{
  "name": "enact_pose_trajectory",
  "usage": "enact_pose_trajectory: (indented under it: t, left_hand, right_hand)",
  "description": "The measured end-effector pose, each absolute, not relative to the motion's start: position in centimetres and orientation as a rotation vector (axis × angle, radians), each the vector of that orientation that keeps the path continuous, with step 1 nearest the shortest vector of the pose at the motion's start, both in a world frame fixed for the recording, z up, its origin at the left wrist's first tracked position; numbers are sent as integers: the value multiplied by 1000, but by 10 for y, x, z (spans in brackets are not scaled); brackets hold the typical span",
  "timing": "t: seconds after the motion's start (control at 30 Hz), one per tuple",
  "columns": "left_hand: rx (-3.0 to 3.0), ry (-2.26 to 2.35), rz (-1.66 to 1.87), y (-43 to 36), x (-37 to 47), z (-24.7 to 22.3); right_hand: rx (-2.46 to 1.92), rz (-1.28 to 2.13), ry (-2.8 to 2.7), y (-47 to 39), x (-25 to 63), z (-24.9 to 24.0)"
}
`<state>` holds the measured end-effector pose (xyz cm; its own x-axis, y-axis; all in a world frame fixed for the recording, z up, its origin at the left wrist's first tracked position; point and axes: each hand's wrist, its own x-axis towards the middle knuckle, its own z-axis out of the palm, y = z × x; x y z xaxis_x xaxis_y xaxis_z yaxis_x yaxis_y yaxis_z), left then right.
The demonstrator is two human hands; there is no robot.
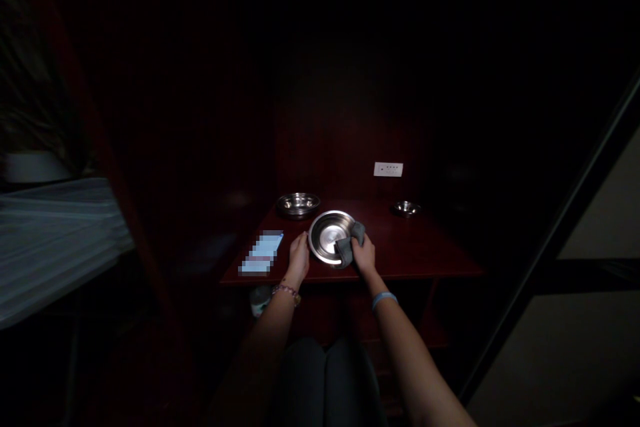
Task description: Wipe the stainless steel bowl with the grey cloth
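Observation:
A shiny metal bowl [323, 237] is held tilted above the front of the dark red desk, its inside facing me. My left hand [299, 256] is closed on the bowl's left rim. A grey cloth [345, 250] is gripped in my right hand [364, 254] and lies over the bowl's right rim, partly hanging inside. Behind and to the left, several stacked metal bowls [299, 205] stand on the desk. A smaller metal bowl [407, 208] is at the back right.
A blurred-out pale rectangle [262, 253] lies on the desk [420, 253] at the left. A white socket panel [389, 169] is on the back wall. Below the desk's left edge is a clear bottle [259, 300]. Translucent sheets or boxes [60, 240] stand far left.

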<state>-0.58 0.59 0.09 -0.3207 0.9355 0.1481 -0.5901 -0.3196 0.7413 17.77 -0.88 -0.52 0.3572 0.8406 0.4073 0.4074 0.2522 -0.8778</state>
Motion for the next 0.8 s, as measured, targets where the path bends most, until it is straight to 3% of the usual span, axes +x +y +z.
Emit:
enact_pose_trajectory:
  t: [0.8]
  left_hand:
    - [718, 720, 1843, 7, -5, -1]
  right_hand:
    - [-1349, 436, -1251, -13, 176, -2]
